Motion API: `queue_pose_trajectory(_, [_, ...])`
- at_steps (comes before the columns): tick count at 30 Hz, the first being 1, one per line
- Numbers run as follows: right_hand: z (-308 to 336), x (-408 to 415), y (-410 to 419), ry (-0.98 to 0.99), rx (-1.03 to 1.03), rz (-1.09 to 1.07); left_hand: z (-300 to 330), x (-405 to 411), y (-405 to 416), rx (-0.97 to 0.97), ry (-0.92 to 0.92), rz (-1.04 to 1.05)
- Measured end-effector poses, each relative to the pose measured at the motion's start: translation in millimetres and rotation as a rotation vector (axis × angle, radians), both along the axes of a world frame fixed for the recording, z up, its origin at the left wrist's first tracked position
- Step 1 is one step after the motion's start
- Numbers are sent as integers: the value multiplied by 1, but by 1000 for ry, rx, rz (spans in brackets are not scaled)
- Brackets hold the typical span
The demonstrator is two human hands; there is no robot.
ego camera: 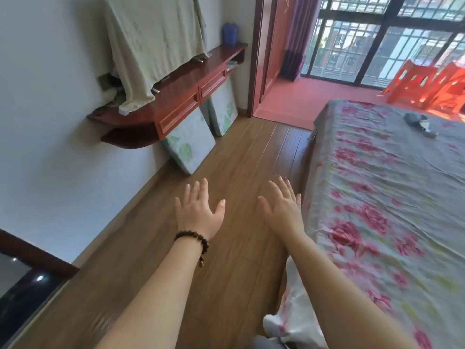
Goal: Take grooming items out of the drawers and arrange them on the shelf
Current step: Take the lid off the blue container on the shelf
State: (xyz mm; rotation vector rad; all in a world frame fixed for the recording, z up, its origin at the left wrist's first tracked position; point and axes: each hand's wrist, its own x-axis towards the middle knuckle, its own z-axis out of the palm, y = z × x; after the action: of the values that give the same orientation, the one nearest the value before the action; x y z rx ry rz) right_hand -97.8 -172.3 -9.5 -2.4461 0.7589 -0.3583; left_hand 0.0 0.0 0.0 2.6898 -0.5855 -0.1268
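Note:
My left hand [198, 210], with a dark bead bracelet at the wrist, and my right hand [281, 205] are both stretched out over the wooden floor, fingers spread, holding nothing. A red-brown wall shelf [176, 79] hangs on the left wall, well ahead of my hands. Its front has two drawers, the near drawer [177, 113] and the far drawer [212, 83], both closed. A pale green cloth [156, 44] drapes over something standing on the shelf top. A blue container [230, 33] stands at the shelf's far end. No grooming items are visible.
A bed with a floral cover [387, 197] fills the right side. Two flat floral panels [191, 142] lean against the wall under the shelf. A dark glossy cabinet [22, 285] sits at the lower left. A doorway [276, 96] leads to a red-floored room with orange chairs [427, 81].

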Motion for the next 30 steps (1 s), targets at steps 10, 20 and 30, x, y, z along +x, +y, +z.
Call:
queue_pose_trajectory(10, [-15,48,-47,39,14,-55,-11,64,-54,-5,-19,-44])
queue_pose_trajectory(20, [-24,173,-188,69,48,-60,-17,194,-200,79,-51,-57])
queue_pose_trajectory(30, [-8,302,-343,75,64,-50,1,327,-360,88,-55,-26])
